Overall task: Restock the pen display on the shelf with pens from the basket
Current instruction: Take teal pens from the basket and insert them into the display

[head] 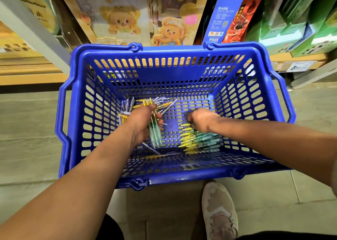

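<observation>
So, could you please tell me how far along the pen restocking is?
Early, it seems. Nothing looks shelved yet. The left hand grips a bunch of pens; the right hand reaches into a pile. Those and the loose pens in the basket remain to be shelved.

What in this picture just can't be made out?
Head view only:
- Right hand: fingers curl beneath its own back; grip unclear.
- Yellow-and-green plastic pens in blue plastic basket: motion-blurred, uncountable.
- White shelf price label: too blurred.
- Pen display: wooden shelf cut off by top edge.

Glossy blue plastic basket (pixel 171 75), translucent plastic pens (pixel 200 141), matt tiled floor (pixel 27 130), worn cloth shoe (pixel 218 212).
</observation>
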`<state>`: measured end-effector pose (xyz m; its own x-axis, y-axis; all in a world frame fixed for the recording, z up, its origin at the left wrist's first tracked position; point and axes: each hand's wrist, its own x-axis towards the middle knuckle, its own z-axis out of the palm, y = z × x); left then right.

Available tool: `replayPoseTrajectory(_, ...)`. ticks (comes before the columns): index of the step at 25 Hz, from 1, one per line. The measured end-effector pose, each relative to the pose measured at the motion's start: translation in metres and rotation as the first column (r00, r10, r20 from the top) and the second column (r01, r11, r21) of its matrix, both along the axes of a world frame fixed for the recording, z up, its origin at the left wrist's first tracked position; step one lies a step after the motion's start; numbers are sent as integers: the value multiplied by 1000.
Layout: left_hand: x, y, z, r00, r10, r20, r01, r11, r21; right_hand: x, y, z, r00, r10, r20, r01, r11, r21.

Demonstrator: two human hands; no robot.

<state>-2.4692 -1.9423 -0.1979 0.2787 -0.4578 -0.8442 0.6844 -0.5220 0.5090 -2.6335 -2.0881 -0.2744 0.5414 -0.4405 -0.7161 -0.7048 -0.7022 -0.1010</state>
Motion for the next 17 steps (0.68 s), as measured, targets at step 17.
replayPoseTrajectory(17, -4, -4, 2, 1000, 6, 23, -6, 1000, -10, 50, 28, 50, 647, -682, 343, 347, 663, 664)
